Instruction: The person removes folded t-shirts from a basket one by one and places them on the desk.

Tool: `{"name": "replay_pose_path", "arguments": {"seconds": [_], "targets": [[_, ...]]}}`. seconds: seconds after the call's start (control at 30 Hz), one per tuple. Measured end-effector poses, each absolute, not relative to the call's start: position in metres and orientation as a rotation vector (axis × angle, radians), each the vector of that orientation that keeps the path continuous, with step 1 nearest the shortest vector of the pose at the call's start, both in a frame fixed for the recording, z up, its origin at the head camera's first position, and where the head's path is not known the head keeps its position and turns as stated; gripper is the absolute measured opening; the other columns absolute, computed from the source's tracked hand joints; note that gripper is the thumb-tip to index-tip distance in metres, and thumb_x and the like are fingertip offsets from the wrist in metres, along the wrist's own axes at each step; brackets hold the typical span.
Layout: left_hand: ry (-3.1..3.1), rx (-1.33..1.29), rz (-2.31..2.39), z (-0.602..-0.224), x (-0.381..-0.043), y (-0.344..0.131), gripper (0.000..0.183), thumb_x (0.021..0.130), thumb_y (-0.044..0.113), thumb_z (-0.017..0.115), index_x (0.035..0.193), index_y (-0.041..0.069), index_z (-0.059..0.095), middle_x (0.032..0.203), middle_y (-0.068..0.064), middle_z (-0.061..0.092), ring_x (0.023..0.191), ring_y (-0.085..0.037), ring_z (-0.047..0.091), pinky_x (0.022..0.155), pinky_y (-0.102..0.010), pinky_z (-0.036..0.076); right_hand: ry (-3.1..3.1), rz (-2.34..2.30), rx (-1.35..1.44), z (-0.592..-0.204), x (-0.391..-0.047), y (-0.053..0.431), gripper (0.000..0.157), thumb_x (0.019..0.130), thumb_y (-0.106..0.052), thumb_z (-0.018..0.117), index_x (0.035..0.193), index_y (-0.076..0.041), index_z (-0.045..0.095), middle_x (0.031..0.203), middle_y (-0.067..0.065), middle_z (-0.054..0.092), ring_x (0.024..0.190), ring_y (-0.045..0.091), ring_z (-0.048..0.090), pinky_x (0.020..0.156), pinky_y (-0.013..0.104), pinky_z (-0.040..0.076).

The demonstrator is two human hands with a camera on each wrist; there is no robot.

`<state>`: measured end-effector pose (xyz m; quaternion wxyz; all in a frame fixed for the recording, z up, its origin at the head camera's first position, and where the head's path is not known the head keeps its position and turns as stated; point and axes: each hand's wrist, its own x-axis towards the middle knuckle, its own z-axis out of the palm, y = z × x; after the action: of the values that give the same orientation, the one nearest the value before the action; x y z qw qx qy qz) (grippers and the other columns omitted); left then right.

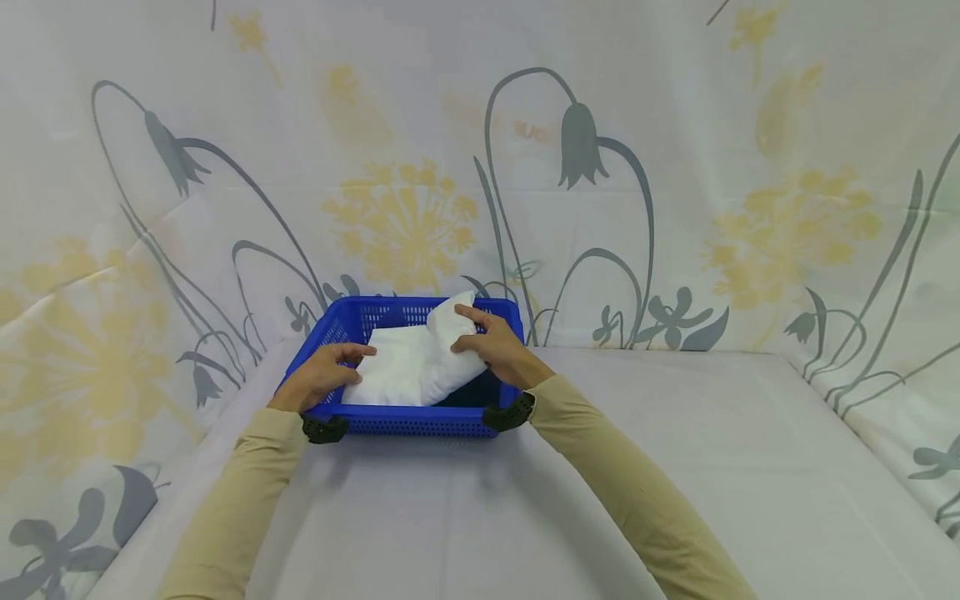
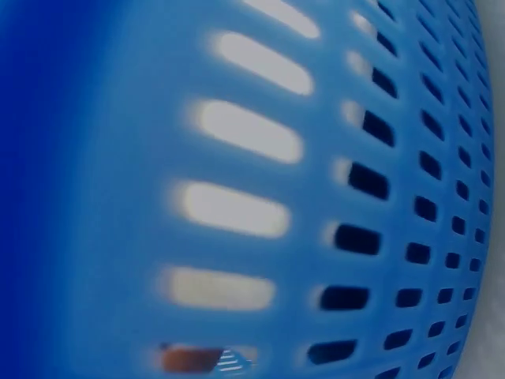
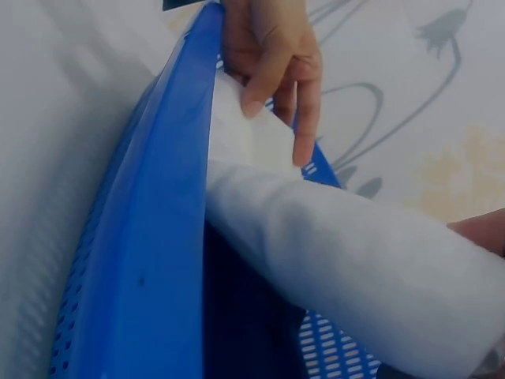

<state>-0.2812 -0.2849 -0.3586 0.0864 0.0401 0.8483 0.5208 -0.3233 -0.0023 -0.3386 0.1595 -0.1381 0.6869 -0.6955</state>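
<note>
A folded white cloth (image 1: 397, 358) lies tilted in a blue plastic basket (image 1: 420, 420), its right end raised against the back rim. My right hand (image 1: 498, 342) pinches that raised end between thumb and fingers. At the cloth's left end is my left hand (image 1: 318, 377), thumb and forefinger apart and touching the cloth. The right wrist view shows the left hand's long straight fingers (image 3: 308, 118) along the cloth's far edge. There the white cloth (image 3: 355, 253) hangs as a thick soft roll over the basket. Slotted basket wall (image 2: 316, 189) fills the left wrist view, white showing through some slots.
Something dark (image 1: 472, 392) lies inside the basket under the cloth. Black handles (image 1: 325, 428) sit at the basket's front corners. The basket stands on a white-covered table (image 1: 637, 467), close to a flower-patterned curtain (image 1: 675, 208) behind it.
</note>
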Motion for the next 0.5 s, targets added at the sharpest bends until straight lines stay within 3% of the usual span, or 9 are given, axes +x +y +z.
{"name": "replay_pose_path", "arguments": {"seconds": [0.1, 0.3, 0.5], "targets": [[2.469, 0.089, 1.611, -0.3576, -0.2813, -0.2862, 0.053, 0.089, -0.017, 0.047, 0.141, -0.007, 0.043, 0.136, -0.030, 0.034, 0.123, -0.038, 0.036, 0.085, -0.036, 0.044, 1.941, -1.994, -0.400, -0.3380, -0.3232, -0.0016, 0.077, 0.080, 0.010, 0.063, 0.149, -0.014, 0.040, 0.159, 0.006, 0.012, 0.125, 0.023, 0.040, 0.096, 0.035, 0.040], [2.335, 0.080, 1.733, -0.3554, -0.2813, -0.2867, 0.054, 0.093, -0.014, 0.040, 0.146, -0.006, 0.034, 0.148, -0.034, 0.022, 0.125, -0.041, 0.040, 0.093, -0.041, 0.044, 1.974, -1.989, -0.425, -0.3375, -0.3242, 0.0005, 0.077, 0.080, 0.009, 0.065, 0.149, -0.015, 0.041, 0.159, 0.003, 0.014, 0.122, 0.022, 0.037, 0.089, 0.032, 0.037], [2.285, 0.126, 1.802, -0.3502, -0.2800, -0.2863, 0.056, 0.093, -0.015, 0.035, 0.148, -0.011, 0.022, 0.156, -0.028, 0.004, 0.142, -0.040, 0.007, 0.111, -0.049, 0.019, 2.006, -1.998, -0.411, -0.3345, -0.3258, 0.0041, 0.078, 0.078, 0.009, 0.067, 0.148, -0.017, 0.043, 0.159, 0.001, 0.015, 0.124, 0.022, 0.035, 0.090, 0.032, 0.037]]}}
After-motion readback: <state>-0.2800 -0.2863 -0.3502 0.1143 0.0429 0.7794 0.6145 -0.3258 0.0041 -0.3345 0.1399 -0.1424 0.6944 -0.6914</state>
